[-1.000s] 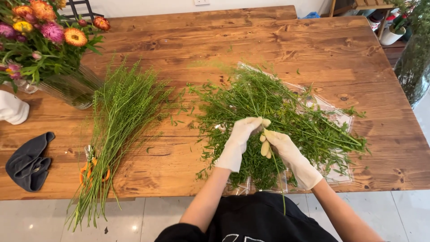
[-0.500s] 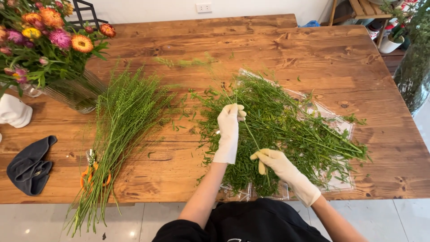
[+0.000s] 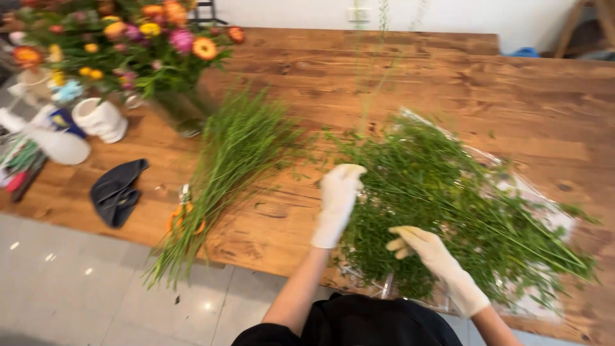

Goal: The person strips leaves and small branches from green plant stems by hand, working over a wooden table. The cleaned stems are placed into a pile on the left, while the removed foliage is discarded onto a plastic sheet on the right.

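Leafy greens (image 3: 461,205) on table edge (image 3: 269,256), gloved hands (image 3: 337,198) touching them

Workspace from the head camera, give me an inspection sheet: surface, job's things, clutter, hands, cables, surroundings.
Surface: wooden table, knotty planks.
Job's things: leafy green pile on clear wrap; grass-like stem bundle overhanging the near edge.
Clutter: dark cloth, orange-handled scissors under the bundle, white vessel, vase of mixed flowers.
Hands: both gloved; left hand lifts a thin stem, right hand rests on the pile.
Cables: nothing seen.
Surroundings: grey tiled floor, white wall.
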